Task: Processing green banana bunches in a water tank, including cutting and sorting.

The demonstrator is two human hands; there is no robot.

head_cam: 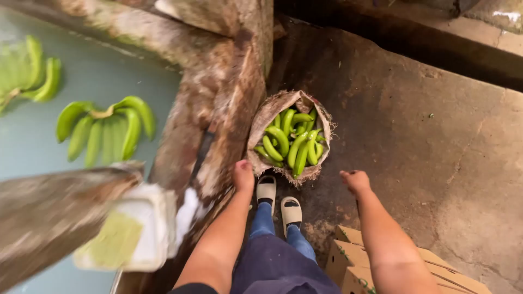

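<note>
**Hands lowered toward a sack of green bananas**

The wash tank (32,147) fills the left side, its pale water carrying two banana clusters (106,133), with a third bunch cut off at the frame's left edge. Its worn concrete wall (218,109) runs down the middle. On the dark floor (425,141) just beyond the person's sandals (278,200) stands an open woven sack (267,117), upright and holding green bananas (291,142).

Both arms hang toward the sack. The left hand (243,175) is near its rim, loosely curled and holding nothing; the right hand (355,181) is a little apart from it, also curled and bare. Judging by this, the step is reaching for the sack, and taking it would call for a grip on opposite sides of the rim.

Cardboard boxes (381,261) are cut off at the bottom right. A blurred white block (144,228) on the tank's edge is hard to identify. Whether the left hand touches the sack cannot be told.
</note>
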